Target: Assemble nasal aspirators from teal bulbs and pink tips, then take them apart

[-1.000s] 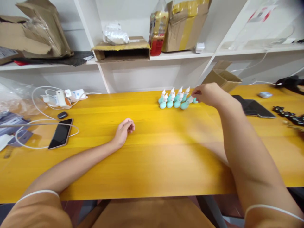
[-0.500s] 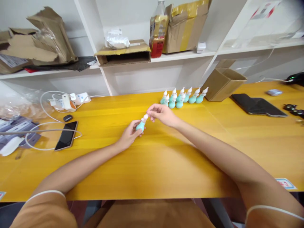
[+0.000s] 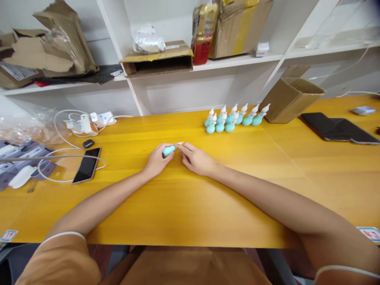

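Observation:
A turquoise bulb nasal aspirator (image 3: 169, 150) with a white tip lies tilted between my two hands, just above the table. My left hand (image 3: 158, 160) is wrapped around its bulb. At the white tip end, the fingers of my right hand (image 3: 196, 158) are closed and hide part of the nozzle. Several similar nasal aspirators (image 3: 230, 126) stand upright in a group beyond my right hand, white tips upward.
On the yellow table (image 3: 190, 209), a phone (image 3: 87, 165) with a cable and a charger cluster (image 3: 89, 124) are at left. An open cardboard box (image 3: 286, 101) and a black folded case (image 3: 338, 128) are at right. Shelves with boxes rise behind.
The aspirator has tipped from upright to nearly level, its tip pointing right. My right hand has dropped lower beside the tip. The view has shifted slightly.

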A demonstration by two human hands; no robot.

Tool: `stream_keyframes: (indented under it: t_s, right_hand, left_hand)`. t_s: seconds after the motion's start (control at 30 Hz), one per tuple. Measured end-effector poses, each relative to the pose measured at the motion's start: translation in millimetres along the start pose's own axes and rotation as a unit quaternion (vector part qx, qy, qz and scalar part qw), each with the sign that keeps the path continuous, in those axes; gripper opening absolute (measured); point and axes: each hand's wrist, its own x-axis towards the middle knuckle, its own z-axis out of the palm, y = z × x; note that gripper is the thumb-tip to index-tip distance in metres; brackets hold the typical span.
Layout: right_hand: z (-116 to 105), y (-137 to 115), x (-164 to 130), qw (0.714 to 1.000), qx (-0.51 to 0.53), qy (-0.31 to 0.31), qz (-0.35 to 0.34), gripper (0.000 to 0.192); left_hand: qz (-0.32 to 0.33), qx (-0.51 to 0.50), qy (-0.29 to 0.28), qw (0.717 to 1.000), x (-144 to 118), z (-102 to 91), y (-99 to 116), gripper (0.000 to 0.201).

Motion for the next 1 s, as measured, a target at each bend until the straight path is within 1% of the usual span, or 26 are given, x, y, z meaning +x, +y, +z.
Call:
stream_keyframes:
  t_s: [0.1, 0.3, 0.43, 0.63, 0.83, 1.0]
  right_hand:
    - [-1, -3, 0, 1.000, -0.020, 0.000, 0.004, 0.060]
    - [-3, -1, 1, 1.000, 0.017, 0.006, 0.007, 0.057]
    - [-2, 2, 2, 0.999, 0.038, 0.015, 0.013, 0.058]
    - [-1, 4, 1, 0.999, 0.036, 0.009, 0.002, 0.047]
    - [1, 6, 2, 0.997, 0.064, 0.041, 0.012, 0.037]
    - [4, 10, 3, 0.993, 0.088, 0.071, 0.030, 0.031]
  left_hand:
    - [-0.002, 0.002, 0.008, 1.000, 0, 1.4, -1, 0.026]
    - [0.005, 0.004, 0.012, 1.000, 0, 3.4, -3, 0.023]
    - [0.016, 0.020, 0.006, 1.000, -1, 3.5, -2, 0.025]
    - [0.029, 0.046, -0.011, 0.998, -3, 2.8, 1, 0.026]
    - [0.052, 0.062, -0.010, 0.997, -3, 5.4, -2, 0.027]
    - [0.072, 0.075, -0.021, 0.994, -4, 5.7, -2, 0.028]
